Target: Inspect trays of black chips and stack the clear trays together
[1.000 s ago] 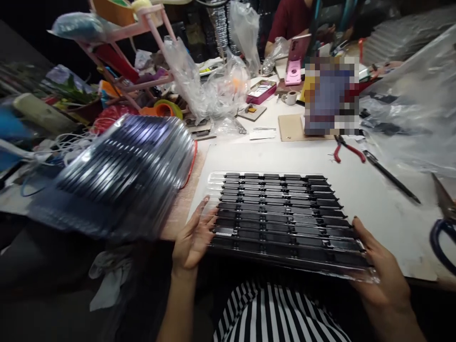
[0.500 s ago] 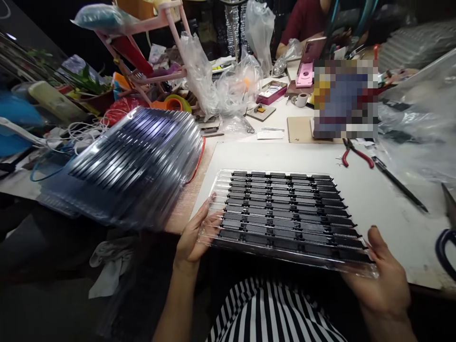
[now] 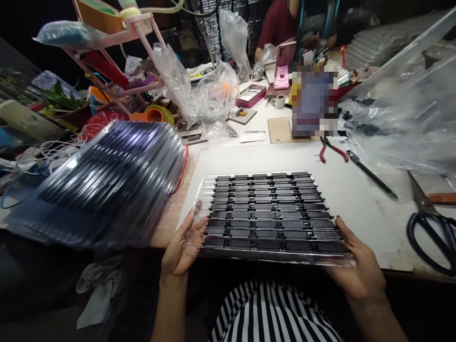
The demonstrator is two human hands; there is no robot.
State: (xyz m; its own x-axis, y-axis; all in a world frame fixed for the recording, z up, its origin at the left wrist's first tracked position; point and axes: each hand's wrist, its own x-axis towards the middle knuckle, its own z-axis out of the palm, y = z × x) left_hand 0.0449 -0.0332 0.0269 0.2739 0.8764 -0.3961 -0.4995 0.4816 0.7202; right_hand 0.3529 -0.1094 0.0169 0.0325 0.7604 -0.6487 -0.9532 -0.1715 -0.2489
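Observation:
A clear plastic tray (image 3: 199, 190) filled with rows of black comb-edged strips (image 3: 263, 216) is held between my two hands, over the near edge of the table. My left hand (image 3: 183, 247) grips the tray's left side, its thumb along the edge and its fingers showing through the plastic underneath. At the near right corner, my right hand (image 3: 363, 266) holds the tray with the thumb up along the side; its other fingers are mostly hidden below. Beneath and beyond the tray lies a white board (image 3: 235, 159).
To the left leans a stack of clear plastic trays (image 3: 107, 175) with dark strips. Red-handled pliers (image 3: 333, 151), a black pen-like tool (image 3: 372, 175) and large scissors (image 3: 425, 213) lie on the right. Plastic bags (image 3: 402, 123) and a pink rack (image 3: 142, 28) stand behind. A person (image 3: 276, 26) sits opposite.
The whole view has shifted and tilted, so most things appear further left. Both hands still hold the tray, which looks more level in the view.

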